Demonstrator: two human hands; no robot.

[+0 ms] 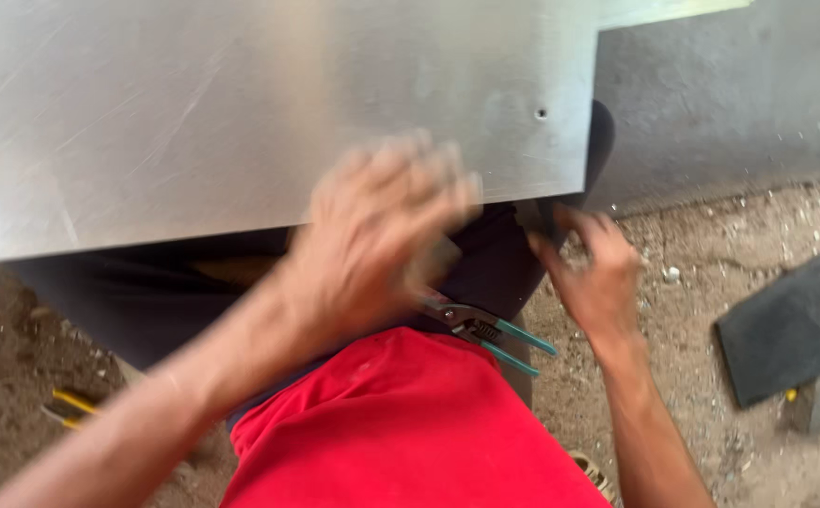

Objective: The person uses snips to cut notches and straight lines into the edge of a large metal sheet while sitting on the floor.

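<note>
Over my lap, a large metal sheet point(241, 113) lies flat with its near edge above my thighs. My left hand point(382, 235), blurred, hovers at that edge, fingers spread and apart, clamped on nothing; whether my right hand point(598, 273) grips the corner, I cannot tell. Green-handled snips point(490, 334) rest on my red shirt point(401, 433). Stiff, thin, likely sharp-edged, such a sheet is best held by its borders.

A dark rubbery rectangular pad point(784, 329) is lying flat on the gritty dirt ground point(711, 235) at the right. A yellow-handled tool point(70, 407) is lying half buried in the soil at lower left. A rough grey wall point(730, 94) is rising behind, upper right.
</note>
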